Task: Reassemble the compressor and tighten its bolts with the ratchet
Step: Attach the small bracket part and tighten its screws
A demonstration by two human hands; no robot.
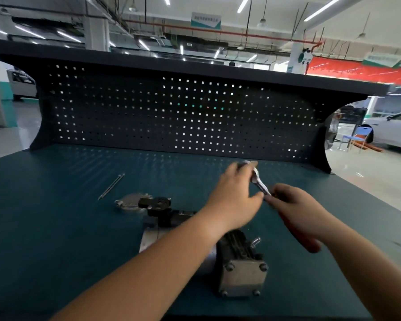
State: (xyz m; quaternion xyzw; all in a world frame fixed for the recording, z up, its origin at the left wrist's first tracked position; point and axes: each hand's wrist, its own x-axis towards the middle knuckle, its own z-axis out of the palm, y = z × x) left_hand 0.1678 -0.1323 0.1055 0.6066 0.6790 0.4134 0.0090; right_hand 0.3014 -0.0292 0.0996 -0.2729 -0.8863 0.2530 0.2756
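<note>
**Both hands on the ratchet, above the bench**

Your left hand (235,195) and right hand (295,205) meet over the middle of the bench (56,228), and both hold the ratchet (261,185). Your left hand is curled round its head end, with the thumb reaching out along the chrome shaft. Your right hand is wrapped round the red handle, whose end sticks out below your palm. The tool slants from upper left to lower right and is off the bench. Both hands are blurred, so you cannot make out the finer finger positions.

The compressor (239,272) lies on the bench near you, under your left forearm, which hides part of it. Its square end plate faces you, with a bolt head at each corner. A short metal stub stands out of its dark body on the right.

Further back and left, a round grey cover (129,202) lies flat, with a black part (158,205) touching its right edge. Two long bolts (111,186) lie side by side beyond those, well apart from the compressor.

A dark pegboard (171,112) closes the back of the bench. A white car (396,130) and a blue chair (359,134) stand on the shop floor to the right.
</note>
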